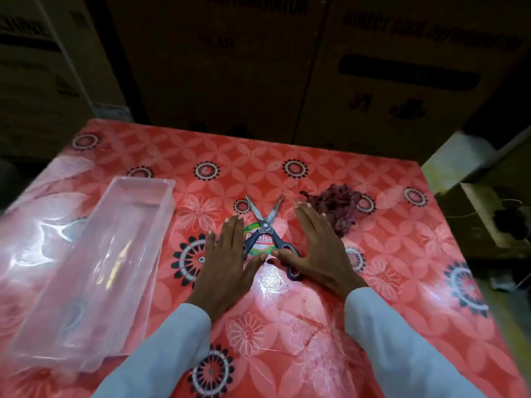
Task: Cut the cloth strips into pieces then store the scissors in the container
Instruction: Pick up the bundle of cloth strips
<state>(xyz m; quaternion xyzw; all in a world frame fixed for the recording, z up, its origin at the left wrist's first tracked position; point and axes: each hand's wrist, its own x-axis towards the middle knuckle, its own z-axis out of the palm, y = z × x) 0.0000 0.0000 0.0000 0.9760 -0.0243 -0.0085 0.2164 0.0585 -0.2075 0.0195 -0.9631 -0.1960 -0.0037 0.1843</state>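
Your scissors (265, 228) lie on the red flowered table (402, 282) with blades spread wide in an X, tips pointing away from you and handles toward you. Your left hand (227, 254) lies flat just left of the scissors, fingers straight, holding nothing. Your right hand (319, 248) lies flat just right of them, partly covering the right handle loop, gripping nothing. The dark red cloth strips (342, 208) sit in a heap right of the scissors, beyond your right fingertips, so that hand is nearer. The clear plastic container (94, 254) lies well left of the scissors, its long axis running away from you; it looks empty.
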